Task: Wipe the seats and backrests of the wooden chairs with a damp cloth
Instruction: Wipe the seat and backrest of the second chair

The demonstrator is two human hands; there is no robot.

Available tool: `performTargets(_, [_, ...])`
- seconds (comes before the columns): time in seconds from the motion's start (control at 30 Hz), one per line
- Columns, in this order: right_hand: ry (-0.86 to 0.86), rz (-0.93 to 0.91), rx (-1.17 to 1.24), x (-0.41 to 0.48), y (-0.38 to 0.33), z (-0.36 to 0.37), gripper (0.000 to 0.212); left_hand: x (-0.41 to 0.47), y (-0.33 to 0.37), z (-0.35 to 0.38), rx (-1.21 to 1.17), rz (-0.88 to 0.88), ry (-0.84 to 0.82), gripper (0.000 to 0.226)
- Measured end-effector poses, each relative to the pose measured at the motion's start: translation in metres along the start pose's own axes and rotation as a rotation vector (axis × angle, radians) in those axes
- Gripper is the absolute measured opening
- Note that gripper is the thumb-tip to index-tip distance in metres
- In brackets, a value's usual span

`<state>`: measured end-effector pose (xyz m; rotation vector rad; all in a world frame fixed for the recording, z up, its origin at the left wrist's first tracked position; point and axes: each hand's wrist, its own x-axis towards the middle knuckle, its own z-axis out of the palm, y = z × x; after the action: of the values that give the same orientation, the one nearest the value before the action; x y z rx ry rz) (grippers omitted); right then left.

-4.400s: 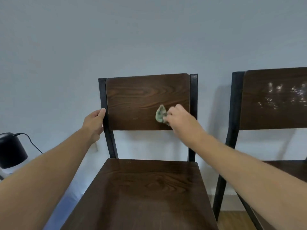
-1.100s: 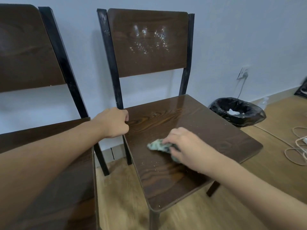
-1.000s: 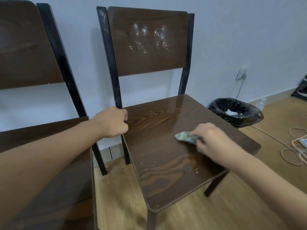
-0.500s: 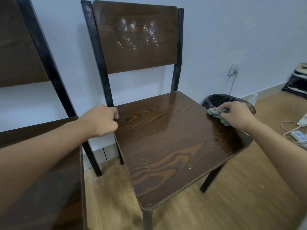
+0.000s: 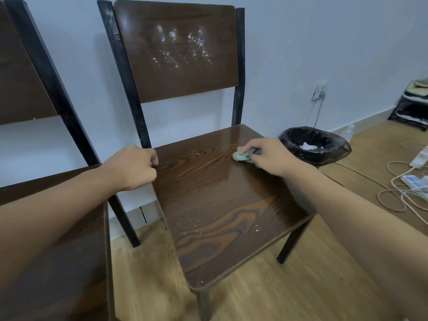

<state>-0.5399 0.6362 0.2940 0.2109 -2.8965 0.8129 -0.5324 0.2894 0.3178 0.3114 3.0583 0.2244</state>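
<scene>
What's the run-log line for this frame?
phase: wiping seat | right hand: cloth pressed on seat, rear right | left hand: gripping frame post | backrest: white specks remain

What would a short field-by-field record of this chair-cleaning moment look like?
Left hand: gripping the chair's black frame post at the seat's back corner
Right hand: pressing a green cloth on the seat
Backrest: white specks, not yet wiped
Seat front: some crumbs remain
Second chair: to the left
Bin: black-lined, right of the chair
Floor: cables, power strips
</scene>
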Motion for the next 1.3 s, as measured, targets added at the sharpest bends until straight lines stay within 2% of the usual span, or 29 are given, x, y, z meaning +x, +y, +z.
performTargets(0.23, [-0.079, -0.156, -0.089, -0.113, -0.028, -0.007, 0.034, -0.007, 0.003, -0.001, 0.003, 0.006, -0.025, 0.043])
performTargets(0.47, [-0.094, -0.246, 0.021, -0.185, -0.089, 0.029, 0.038, -0.012, 0.005, -0.008, -0.036, -0.005, -0.024, 0.040])
performTargets(0.67, [-0.293, -0.346, 0.151, -0.199, -0.135, 0.047, 0.042, -0.010, 0.003, -0.003, -0.073, -0.021, -0.020, 0.042])
performTargets(0.77, [-0.393, -0.333, 0.233, -0.195, -0.140, 0.034, 0.040, -0.011, 0.003, -0.004, -0.069, -0.020, -0.021, 0.043])
performTargets(0.9, [-0.260, -0.176, 0.287, -0.153, -0.127, 0.008, 0.042, -0.009, 0.003, 0.000, -0.048, -0.005, -0.015, 0.041])
performTargets(1.07, [-0.037, -0.081, 0.098, -0.057, -0.107, 0.033, 0.040, -0.008, 0.000, 0.001, -0.060, -0.009, 0.012, 0.040])
performTargets(1.2, [-0.056, -0.122, 0.021, -0.044, -0.117, 0.061, 0.037, -0.008, -0.003, 0.000, -0.064, -0.001, 0.015, 0.041])
performTargets(1.3, [-0.135, -0.244, -0.007, -0.077, -0.130, 0.057, 0.036, -0.010, -0.005, 0.000, -0.078, 0.011, 0.012, 0.042])
